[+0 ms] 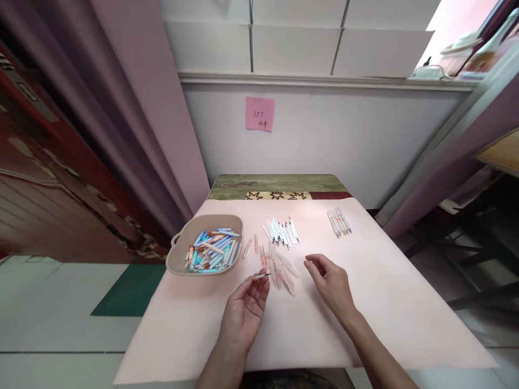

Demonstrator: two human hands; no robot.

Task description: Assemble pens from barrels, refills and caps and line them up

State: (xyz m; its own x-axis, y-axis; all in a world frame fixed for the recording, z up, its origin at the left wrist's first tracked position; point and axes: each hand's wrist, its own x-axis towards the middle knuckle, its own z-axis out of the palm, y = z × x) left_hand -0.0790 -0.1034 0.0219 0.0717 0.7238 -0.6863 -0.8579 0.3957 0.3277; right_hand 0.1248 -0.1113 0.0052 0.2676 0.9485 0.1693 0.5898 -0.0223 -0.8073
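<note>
My left hand (pixel 245 308), palm turned up, pinches a thin pen refill (pixel 261 276) whose dark tip points right. Just beyond it lies a loose pile of clear and pinkish pen barrels (pixel 280 269). My right hand (pixel 330 278) hovers to the right of that pile, its fingers loosely curled and a little apart from the thumb, with nothing visible in them. Behind the barrels is a bunch of white refills (pixel 281 232) with dark tips. Several pens (pixel 339 222) lie side by side at the right.
A beige basket (pixel 172 265) holding blue, turquoise and peach pen parts stands on the left of the pink-covered table (pixel 389 319). A pink note (pixel 260 114) is stuck to the wall behind. Purple curtains (pixel 150 108) hang at the left.
</note>
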